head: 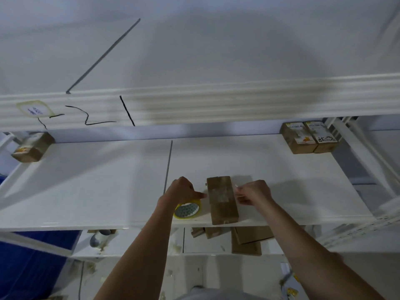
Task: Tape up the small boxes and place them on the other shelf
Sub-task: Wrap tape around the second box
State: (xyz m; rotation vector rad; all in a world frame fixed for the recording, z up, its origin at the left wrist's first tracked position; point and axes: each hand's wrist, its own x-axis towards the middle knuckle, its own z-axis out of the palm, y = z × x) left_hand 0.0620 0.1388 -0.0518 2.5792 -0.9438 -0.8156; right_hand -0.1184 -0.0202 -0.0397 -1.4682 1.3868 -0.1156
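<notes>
**boxfan22:** ok so what are the hands doing here?

**tapeguy:** left hand (181,189) is curled over the yellow tape roll (187,210), thumb poking out right to touch the side of the small cardboard box (221,200). right hand (254,192) is just right of that box, fingers pinched on what looks like a strip of clear tape (237,187), though it's blurry so I'm half guessing. The box lies near the front edge of the middle shelf (86,180), right of centre.

**boxfan22:** how far along, you reckon?

**tapeguy:** I'd say mid-taping on this one. There's a shiny patch across its top, so some tape is probably down already. It hasn't been moved to another shelf yet.

**boxfan22:** count?

**tapeguy:** one box in hand, one tape roll. Far right of the same shelf, two labelled boxes (309,137) side by side, touching. Far left, one more box (32,146). On the lower shelf there's a pile of cardboard (249,239); can't count it, it's partly hidden. Can't tell which ones are finished.
</notes>
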